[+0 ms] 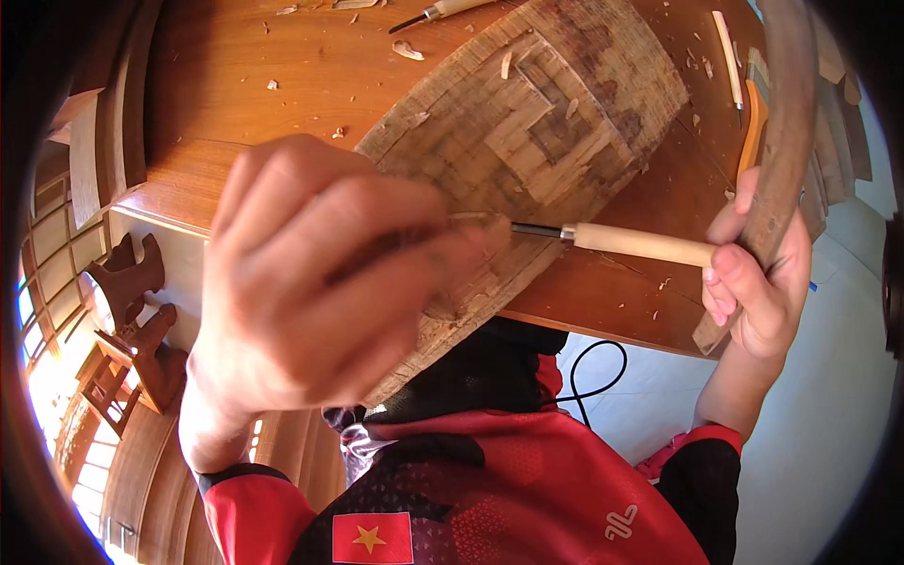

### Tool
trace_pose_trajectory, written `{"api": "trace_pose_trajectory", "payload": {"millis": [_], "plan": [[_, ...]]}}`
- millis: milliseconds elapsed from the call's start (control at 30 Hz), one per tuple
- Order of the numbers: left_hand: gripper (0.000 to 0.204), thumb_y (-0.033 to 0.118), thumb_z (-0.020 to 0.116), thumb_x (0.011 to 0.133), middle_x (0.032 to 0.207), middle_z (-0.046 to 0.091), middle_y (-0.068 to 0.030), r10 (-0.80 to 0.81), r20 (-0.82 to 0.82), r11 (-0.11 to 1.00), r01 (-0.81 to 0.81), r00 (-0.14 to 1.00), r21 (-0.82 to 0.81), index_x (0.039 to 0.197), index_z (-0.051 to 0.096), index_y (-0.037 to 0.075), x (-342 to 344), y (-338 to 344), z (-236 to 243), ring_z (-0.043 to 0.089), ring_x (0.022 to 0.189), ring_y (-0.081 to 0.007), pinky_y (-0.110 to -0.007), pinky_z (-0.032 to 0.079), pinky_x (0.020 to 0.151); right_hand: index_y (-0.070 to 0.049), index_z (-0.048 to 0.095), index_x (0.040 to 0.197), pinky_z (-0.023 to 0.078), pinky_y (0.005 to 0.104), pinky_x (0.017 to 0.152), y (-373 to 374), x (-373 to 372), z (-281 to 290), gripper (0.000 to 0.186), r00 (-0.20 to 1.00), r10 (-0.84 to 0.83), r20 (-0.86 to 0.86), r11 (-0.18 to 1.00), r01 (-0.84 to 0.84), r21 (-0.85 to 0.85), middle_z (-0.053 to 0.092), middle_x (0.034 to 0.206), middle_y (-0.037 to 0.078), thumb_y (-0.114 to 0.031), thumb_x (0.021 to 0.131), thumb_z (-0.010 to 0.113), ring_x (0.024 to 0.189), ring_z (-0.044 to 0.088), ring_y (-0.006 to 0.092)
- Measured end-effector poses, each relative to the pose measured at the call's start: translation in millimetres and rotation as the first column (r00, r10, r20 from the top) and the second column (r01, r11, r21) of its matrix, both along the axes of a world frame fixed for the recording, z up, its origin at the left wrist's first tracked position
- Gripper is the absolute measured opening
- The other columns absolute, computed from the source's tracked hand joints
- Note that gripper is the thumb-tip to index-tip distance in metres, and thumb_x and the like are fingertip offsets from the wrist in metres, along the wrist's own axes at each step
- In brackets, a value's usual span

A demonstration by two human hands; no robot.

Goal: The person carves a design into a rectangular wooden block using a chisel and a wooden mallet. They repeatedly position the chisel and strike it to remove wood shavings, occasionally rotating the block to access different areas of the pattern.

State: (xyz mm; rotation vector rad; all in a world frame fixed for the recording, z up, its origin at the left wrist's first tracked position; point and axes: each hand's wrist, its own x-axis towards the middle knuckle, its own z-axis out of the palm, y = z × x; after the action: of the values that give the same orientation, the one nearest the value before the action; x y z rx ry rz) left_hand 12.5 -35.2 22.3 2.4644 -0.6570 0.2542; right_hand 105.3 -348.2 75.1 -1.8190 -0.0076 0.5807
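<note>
My right hand (767, 268) grips a carving chisel (640, 244) by the end of its pale wooden handle. The same hand also holds a long, curved wooden stick (789, 122), which slants down across the palm. The chisel's dark blade points left, over the near edge of a carved wooden board (603, 56). My left hand (315, 273) is smeared by motion, its fingers curled in around the blade's tip, which they hide. Stepped, blocky recesses are cut into the board's upper face. It lies tilted on the table, its near end over my lap.
Wood shavings (407, 50) are scattered over the brown table (235, 104). Another chisel (443, 9) lies at the far edge, and a pale-handled tool (728, 56) rests at the right by an orange-handled one (751, 132). Carved wooden furniture (141, 348) stands at the left.
</note>
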Motion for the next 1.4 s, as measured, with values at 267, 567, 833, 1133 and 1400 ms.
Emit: {"api": "trace_pose_trajectory", "payload": {"millis": [267,567,833,1133,1400], "plan": [[0.048,0.015,0.070,0.065,0.102,0.064,-0.0049,0.075,-0.020,0.990,-0.072,0.997,0.118,0.112,0.081,0.012,-3,-10,6,0.058,0.090,-0.0263,-0.043,0.050,0.085,0.001,0.048,0.116,0.034,0.0218,0.039,6,4,3,0.044,1.000,0.013,0.017,1.000,-0.013,-0.018,0.062,0.069,0.009,-0.005,0.082,0.075,0.044,0.046,0.0069],[0.041,0.010,0.075,0.064,0.107,0.069,-0.0089,0.091,-0.042,0.996,-0.091,0.995,-0.019,0.105,0.080,0.008,-12,-1,6,0.063,0.094,-0.0286,-0.043,0.051,0.085,0.001,0.047,0.117,0.034,0.0210,0.038,-1,2,7,0.039,0.998,-0.030,0.062,0.997,0.026,0.068,0.060,0.068,0.009,-0.003,0.086,0.072,0.044,0.045,0.0068],[0.027,-0.003,0.074,0.073,0.099,0.071,-0.0122,0.186,-0.051,0.972,-0.191,0.981,-0.135,0.099,0.077,0.002,-8,6,8,0.065,0.090,-0.0278,-0.037,0.051,0.079,0.000,0.050,0.111,0.035,0.0215,0.039,22,0,10,0.037,0.997,0.006,0.077,0.999,-0.003,-0.037,0.063,0.070,0.007,-0.004,0.086,0.076,0.045,0.046,0.0056],[0.023,-0.006,0.072,0.081,0.093,0.074,-0.0099,-0.044,-0.098,0.956,0.013,0.994,-0.294,0.102,0.077,0.002,42,-9,5,0.064,0.087,-0.0270,-0.036,0.051,0.079,0.000,0.050,0.110,0.035,0.0213,0.040,21,-5,13,0.035,0.989,0.008,0.150,0.997,0.004,-0.077,0.063,0.069,0.007,-0.002,0.086,0.075,0.045,0.046,0.0055],[0.019,0.003,0.071,0.091,0.095,0.076,-0.0102,-0.371,-0.106,0.828,0.277,0.923,-0.488,0.109,0.076,0.001,73,-10,-9,0.064,0.084,-0.0210,-0.037,0.051,0.079,0.001,0.052,0.109,0.034,0.0212,0.042,24,-10,13,0.035,0.979,0.019,0.205,0.995,0.002,-0.100,0.064,0.068,0.007,-0.001,0.084,0.076,0.046,0.046,0.0055]]}}
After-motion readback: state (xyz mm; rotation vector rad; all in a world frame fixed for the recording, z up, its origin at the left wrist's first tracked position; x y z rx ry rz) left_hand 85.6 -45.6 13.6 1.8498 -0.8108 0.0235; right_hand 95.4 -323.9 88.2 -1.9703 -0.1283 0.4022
